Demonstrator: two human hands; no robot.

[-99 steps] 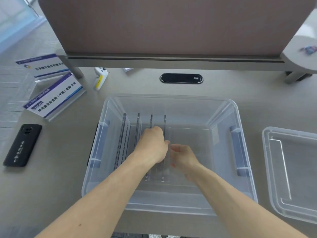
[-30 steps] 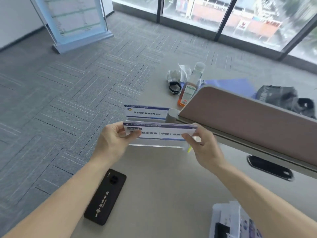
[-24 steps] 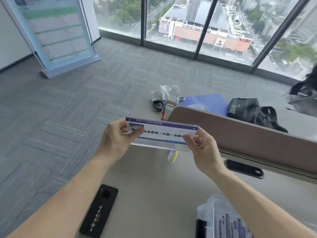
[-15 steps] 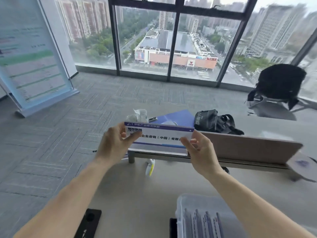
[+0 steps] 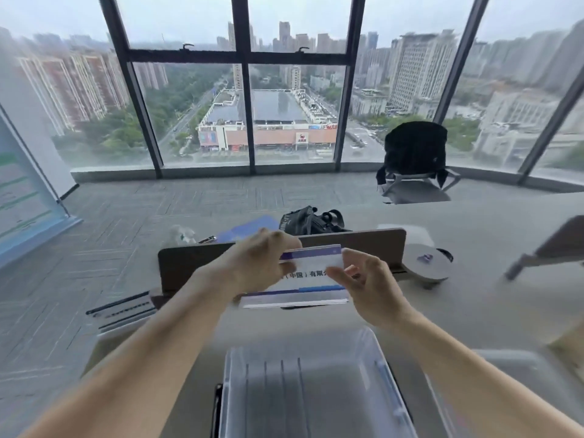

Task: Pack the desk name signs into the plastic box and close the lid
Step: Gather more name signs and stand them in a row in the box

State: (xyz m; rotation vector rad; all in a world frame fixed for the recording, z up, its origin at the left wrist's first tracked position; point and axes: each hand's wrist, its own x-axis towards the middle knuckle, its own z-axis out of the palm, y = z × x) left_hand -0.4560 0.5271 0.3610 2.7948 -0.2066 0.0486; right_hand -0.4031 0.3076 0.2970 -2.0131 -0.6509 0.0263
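I hold a white desk name sign (image 5: 311,279) with a purple top band and black characters in the air above the desk, between both hands. My left hand (image 5: 257,263) grips its upper left part and my right hand (image 5: 368,286) pinches its right end. The clear plastic box (image 5: 303,343) stands below and nearer to me, with several signs (image 5: 275,384) upright along its left side. Another name sign (image 5: 123,309) lies on the desk at the left. The clear lid (image 5: 505,368) lies right of the box, blurred.
A brown desk divider (image 5: 189,263) runs behind my hands. Past it are a black bag (image 5: 309,221) and a blue folder (image 5: 240,230). A round grey desk end (image 5: 426,267) sits at the right. A black chair (image 5: 414,153) stands by the windows.
My view has swung right and up. The sign in both hands has moved right, from the desk's left side to above the box's far edge. My left hand now covers its left part.
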